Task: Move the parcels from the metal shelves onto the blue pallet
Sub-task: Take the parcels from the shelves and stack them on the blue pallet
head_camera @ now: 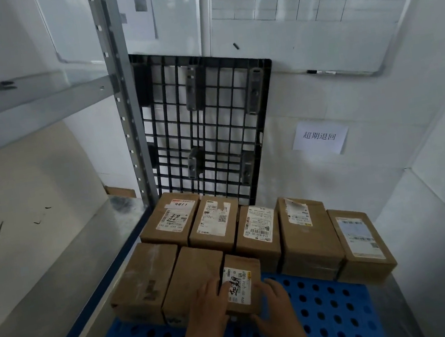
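Note:
A small brown parcel (242, 276) with a white handwritten label stands on the blue pallet (327, 314), in the front row beside two bigger parcels. My left hand (207, 306) grips its left side, with fingers over the label's edge. My right hand (275, 304) holds its right side, fingers curled round the lower corner. Several more labelled cardboard parcels (259, 232) fill the back row of the pallet. The metal shelves (23, 117) rise at the left, and their boards in view hold no parcels.
A black grid pallet (209, 129) leans upright against the back wall behind the parcels. A paper sign (320, 138) hangs on the wall at right, under a whiteboard (307, 11). The shelf's grey upright post (123, 102) stands close to the pallet's left corner.

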Available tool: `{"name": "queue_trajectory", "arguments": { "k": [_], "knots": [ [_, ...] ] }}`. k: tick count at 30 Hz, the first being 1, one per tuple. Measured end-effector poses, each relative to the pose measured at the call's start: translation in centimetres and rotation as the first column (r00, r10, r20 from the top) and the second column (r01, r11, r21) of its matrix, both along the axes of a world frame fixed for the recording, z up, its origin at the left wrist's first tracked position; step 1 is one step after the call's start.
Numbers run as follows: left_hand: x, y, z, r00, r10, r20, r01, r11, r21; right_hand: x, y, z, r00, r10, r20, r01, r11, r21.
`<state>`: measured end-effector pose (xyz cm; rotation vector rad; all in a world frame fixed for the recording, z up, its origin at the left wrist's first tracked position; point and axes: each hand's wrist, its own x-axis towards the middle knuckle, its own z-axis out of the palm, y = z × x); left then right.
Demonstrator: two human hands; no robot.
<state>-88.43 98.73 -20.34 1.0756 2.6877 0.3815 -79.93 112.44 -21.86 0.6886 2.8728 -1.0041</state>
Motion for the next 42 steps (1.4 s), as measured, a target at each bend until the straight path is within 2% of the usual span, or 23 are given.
{"name": "queue_trajectory", "arguments": {
  "k": [5, 9, 13, 17, 22, 24, 25, 28, 31, 37, 42],
  "knots": [
    [1.9, -1.6, 1.8, 0.991, 0.126, -0.033, -0.120, 0.981, 0.156, -0.5, 0.0, 3.0, 0.983, 0.172, -0.063, -0.168, 0.984, 0.061],
    [3.8, -5.0, 2.3, 0.935, 0.336, -0.110, -0.323, 0.939, 0.117, -0.9, -2.0, 4.4, 0.933, 0.344, -0.108, -0.337, 0.938, 0.078],
    [7.2, -10.4, 2.8, 0.841, 0.537, -0.072, -0.534, 0.844, 0.058, -1.7, -6.3, 5.2, 0.848, 0.517, -0.116, -0.507, 0.855, 0.109],
    [12.4, -16.4, 4.1, 0.641, 0.764, -0.076, -0.750, 0.645, 0.147, -1.4, -13.0, 6.5, 0.721, 0.684, -0.107, -0.683, 0.728, 0.054],
    [21.1, -24.7, 5.1, 0.436, 0.898, -0.058, -0.888, 0.440, 0.132, 1.5, -21.8, 8.1, 0.469, 0.867, -0.170, -0.866, 0.490, 0.105],
    [23.7, -27.0, 5.6, 0.341, 0.939, -0.046, -0.925, 0.344, 0.162, 2.6, -24.8, 8.4, 0.453, 0.879, -0.148, -0.875, 0.470, 0.113],
    [25.5, -28.6, 5.9, 0.281, 0.959, -0.038, -0.945, 0.283, 0.162, 3.7, -27.0, 8.8, 0.415, 0.898, -0.147, -0.892, 0.433, 0.131],
    [30.9, -33.2, 6.8, 0.129, 0.991, -0.022, -0.983, 0.131, 0.129, 7.2, -33.2, 9.4, 0.272, 0.949, -0.159, -0.937, 0.299, 0.183],
    [36.9, -37.8, 7.0, -0.022, 0.999, -0.044, -0.995, -0.018, 0.103, 11.8, -39.5, 9.9, 0.167, 0.971, -0.171, -0.961, 0.199, 0.194],
    [51.0, -47.1, 7.0, -0.206, 0.978, -0.035, -0.974, -0.202, 0.100, 23.8, -51.7, 9.8, -0.020, 0.984, -0.175, -0.987, 0.008, 0.161],
    [63.2, -54.5, 7.2, -0.352, 0.936, -0.002, -0.926, -0.348, 0.149, 34.8, -61.3, 10.1, -0.138, 0.978, -0.158, -0.983, -0.115, 0.144]
  ]
}}
